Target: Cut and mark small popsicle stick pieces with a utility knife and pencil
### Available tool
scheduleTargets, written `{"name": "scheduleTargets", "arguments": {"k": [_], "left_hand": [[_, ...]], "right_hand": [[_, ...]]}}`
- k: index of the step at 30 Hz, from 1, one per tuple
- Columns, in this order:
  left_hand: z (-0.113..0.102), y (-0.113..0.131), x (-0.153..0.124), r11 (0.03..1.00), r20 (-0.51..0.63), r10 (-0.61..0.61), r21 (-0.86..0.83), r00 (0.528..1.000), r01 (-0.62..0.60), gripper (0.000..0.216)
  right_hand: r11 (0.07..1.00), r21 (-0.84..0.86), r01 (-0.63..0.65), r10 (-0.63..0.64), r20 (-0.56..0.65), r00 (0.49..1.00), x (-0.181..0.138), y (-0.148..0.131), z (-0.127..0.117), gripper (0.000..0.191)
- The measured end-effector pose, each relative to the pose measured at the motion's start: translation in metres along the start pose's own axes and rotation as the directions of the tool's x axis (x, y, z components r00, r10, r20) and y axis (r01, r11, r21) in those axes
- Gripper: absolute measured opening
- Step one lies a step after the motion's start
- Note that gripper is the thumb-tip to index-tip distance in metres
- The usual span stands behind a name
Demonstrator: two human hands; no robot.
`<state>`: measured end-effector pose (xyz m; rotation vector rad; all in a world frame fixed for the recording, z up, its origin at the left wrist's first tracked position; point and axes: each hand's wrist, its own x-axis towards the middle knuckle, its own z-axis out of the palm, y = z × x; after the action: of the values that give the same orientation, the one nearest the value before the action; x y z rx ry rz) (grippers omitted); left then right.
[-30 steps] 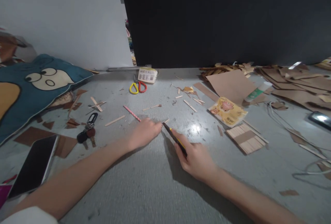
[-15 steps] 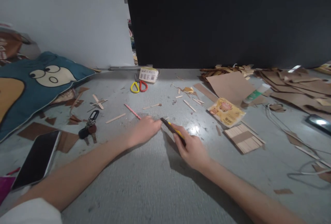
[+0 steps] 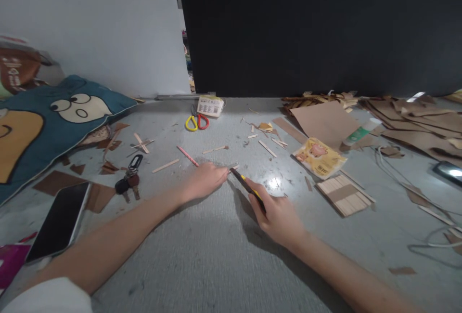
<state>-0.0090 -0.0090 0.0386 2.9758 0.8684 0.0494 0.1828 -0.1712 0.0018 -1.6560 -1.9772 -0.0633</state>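
Observation:
My left hand (image 3: 206,181) lies low on the grey tabletop, its fingers pressed together. Just past its fingertips shows the pale end of what looks like a small wooden stick (image 3: 235,166); the rest is hidden by the fingers. In my right hand (image 3: 279,214) is a black and yellow utility knife (image 3: 249,188), slanting up and left. Its tip is close beside my left fingertips; whether it touches the stick I cannot tell. A pink striped stick (image 3: 186,155) lies right behind my left hand, and a loose craft stick (image 3: 165,165) rests to its left.
Scissors (image 3: 197,122) lie at the back. On the right are a bundle of craft sticks (image 3: 345,194), a yellow packet (image 3: 319,157), a glue stick (image 3: 362,131) and brown cardboard (image 3: 323,118). Left of me are keys (image 3: 127,183), a phone (image 3: 59,221) and a blue cushion (image 3: 81,132).
The knife has drawn back slightly to the right, away from my left fingertips. My left hand stays about where it was. The whole view has shifted a little.

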Motion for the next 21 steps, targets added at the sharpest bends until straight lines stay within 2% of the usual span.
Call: {"name": "scheduleTargets", "arguments": {"k": [6,14,18,21], "left_hand": [[0.004,-0.001,0.001,0.999,-0.009,0.040,-0.018,0.999,-0.040,0.036],[0.011,-0.005,0.000,0.995,-0.057,0.086,-0.050,0.995,-0.089,0.040],[0.009,-0.005,0.000,0.996,-0.043,0.079,-0.031,0.996,-0.080,0.038],[0.010,-0.006,0.000,0.995,-0.032,0.096,-0.027,0.995,-0.097,0.033]], "right_hand": [[1.000,-0.024,0.019,-0.020,-0.014,1.000,0.002,-0.001,-0.002,0.043],[0.980,-0.160,0.116,-0.116,0.009,0.993,-0.002,0.004,0.005,0.045],[0.980,-0.146,0.137,-0.130,0.053,0.990,-0.001,0.004,0.006,0.046],[0.989,-0.104,0.104,-0.097,0.072,0.993,0.005,0.003,0.005,0.046]]}}
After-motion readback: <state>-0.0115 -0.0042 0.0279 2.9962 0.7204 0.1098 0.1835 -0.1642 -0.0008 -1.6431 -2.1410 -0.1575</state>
